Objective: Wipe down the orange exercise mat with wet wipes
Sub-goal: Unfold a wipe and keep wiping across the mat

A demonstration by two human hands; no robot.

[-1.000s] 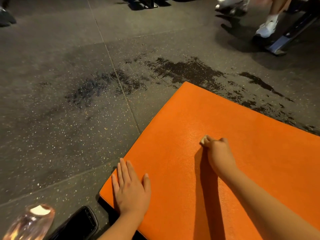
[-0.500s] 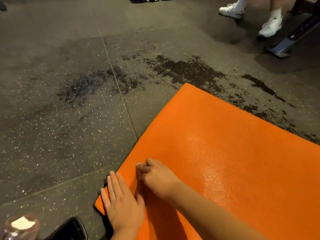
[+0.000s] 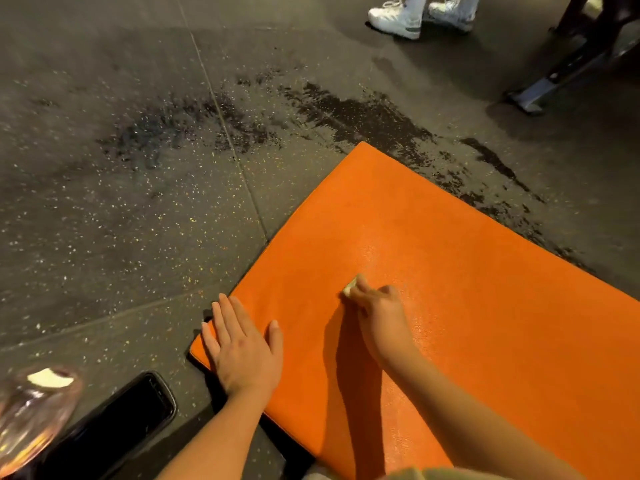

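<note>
Clear container (image 3: 33,410): seen at 8 o'clock of the view, blurred; what it holds cannot be told.
Phone (image 3: 114,427): laid screen-up on the floor at 7 o'clock, just beside the container and near the mat's near corner.
Left hand (image 3: 242,351): laid flat on the mat's near-left corner at 6 o'clock, fingers straight and spread, nothing grasped; the mat is held steady by it.
Wet wipe (image 3: 350,287): bunched small and pinched at the fingertips, pressed onto the mat.
Right hand (image 3: 377,313): clenched round the wipe, just right of centre, at 2 o'clock from the left hand and apart from it.
Orange mat (image 3: 485,271): spread on the dark speckled floor, filling the view from 3 to 6 o'clock, its far corner pointing to 12.
Wet patch (image 3: 363,119): spread over the floor at 12 to 1 o'clock, beyond the mat's far edge.
White shoes (image 3: 394,19): another person's, at 1 o'clock, well apart from the mat.
Progress: a damp sheen is seen around and to the right of the wipe, so that band is judged wiped; the far corner looks dull and is judged still to be done. The task is judged partly complete.
Change: half a second ago the wipe was held close to the left hand's fingers; it has since been swept away toward the mat's middle. The left hand has been kept in place.
</note>
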